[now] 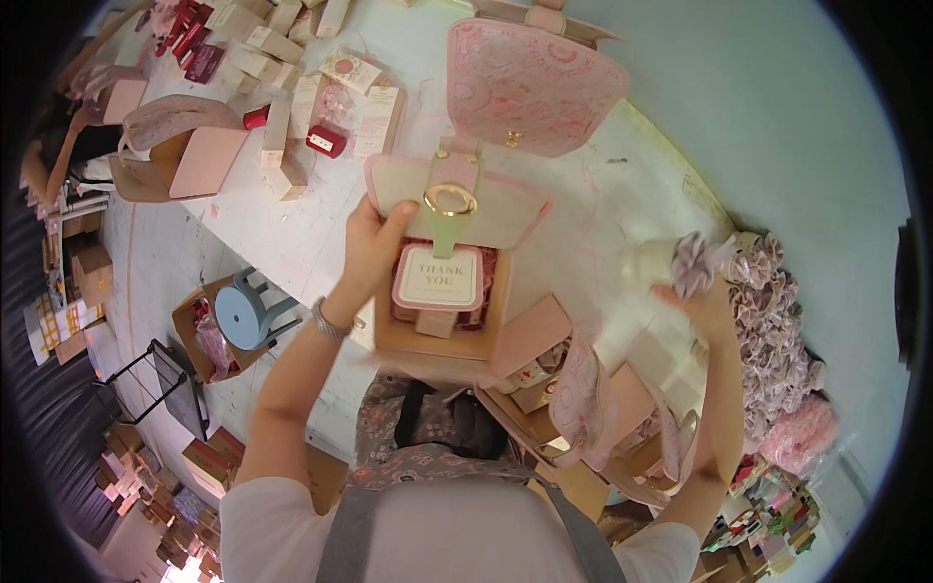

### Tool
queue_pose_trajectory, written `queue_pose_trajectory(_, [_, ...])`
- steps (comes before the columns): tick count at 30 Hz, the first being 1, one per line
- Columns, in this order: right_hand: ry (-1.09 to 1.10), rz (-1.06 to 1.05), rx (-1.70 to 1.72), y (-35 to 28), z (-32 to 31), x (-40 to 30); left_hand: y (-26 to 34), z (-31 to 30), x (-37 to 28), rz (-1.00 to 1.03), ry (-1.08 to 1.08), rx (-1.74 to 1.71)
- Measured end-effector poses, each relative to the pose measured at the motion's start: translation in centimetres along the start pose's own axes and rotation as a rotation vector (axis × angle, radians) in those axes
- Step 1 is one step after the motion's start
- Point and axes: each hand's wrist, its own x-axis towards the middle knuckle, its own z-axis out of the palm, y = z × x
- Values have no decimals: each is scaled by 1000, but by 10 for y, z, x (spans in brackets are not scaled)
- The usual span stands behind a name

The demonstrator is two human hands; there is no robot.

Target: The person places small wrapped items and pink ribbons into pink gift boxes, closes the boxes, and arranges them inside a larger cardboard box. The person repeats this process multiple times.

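In front of me a pink patterned gift box (442,350) stands with its flap lid (503,208) raised. My left hand (379,237) grips the lid's left edge, thumb on the inner face. A green strap with a gold ring (450,200) lies over the lid. Inside the box, a card (438,278) with printed thanks rests over a small cream carton (436,323) and red shredded filler. At the right, my right hand (703,302) holds a mauve ruffled fabric piece (692,264). A blurred pale object (645,264) is just left of it; whether the hand touches it is unclear.
A heap of ruffled fabric pieces (765,313) lies beyond my right hand. A closed pink box (536,87) stands ahead; open boxes (539,342) sit at my right. Cream cartons (379,120) and a red jar (326,141) lie ahead left. A blue stool (239,317) stands left; another person's arm (62,157) shows far left.
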Motion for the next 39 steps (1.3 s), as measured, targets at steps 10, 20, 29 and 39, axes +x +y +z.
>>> queue_pose_trajectory(10, [-379, -441, 268, -142, 175, 33, 38, 46, -13, 433, -8, 510])
queue_pose_trajectory(20, [-793, -133, -302, -190, 199, 90, -4, 22, 17, 162, 11, 111])
queue_pose_trajectory(29, [-507, -188, -247, -178, 222, 82, -6, 20, 10, 131, -15, 38])
queue_pose_trajectory(39, [-404, -99, -61, -147, 120, 27, -22, 2, 6, 93, 12, 112])
